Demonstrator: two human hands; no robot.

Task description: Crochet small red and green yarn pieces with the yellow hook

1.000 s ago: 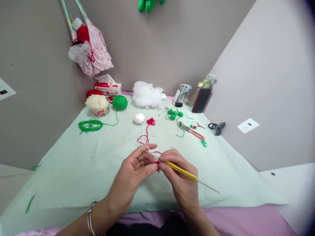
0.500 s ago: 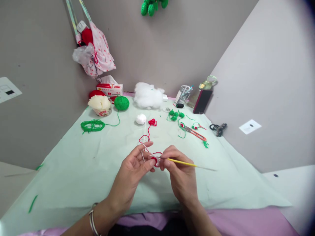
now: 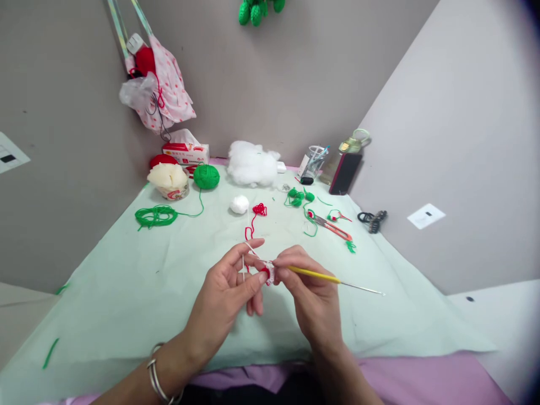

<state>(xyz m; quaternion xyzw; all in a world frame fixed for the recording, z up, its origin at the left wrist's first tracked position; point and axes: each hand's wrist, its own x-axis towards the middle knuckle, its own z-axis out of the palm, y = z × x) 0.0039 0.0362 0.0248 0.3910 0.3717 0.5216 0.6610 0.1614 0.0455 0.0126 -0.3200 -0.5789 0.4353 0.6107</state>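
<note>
The right hand pinches one yellow-handled crochet hook, its metal end pointing right. The left hand closes thumb and finger on one small red crochet piece at the hook's tip, above the counter; one red yarn strand runs from it. Farther back lie one green yarn ball, one white ball, one pair of scissors.

A home craft corner: yarn balls, stuffing and scissors litter the cloth-covered counter, a tissue box sits by plain walls, a bag hangs above.
</note>
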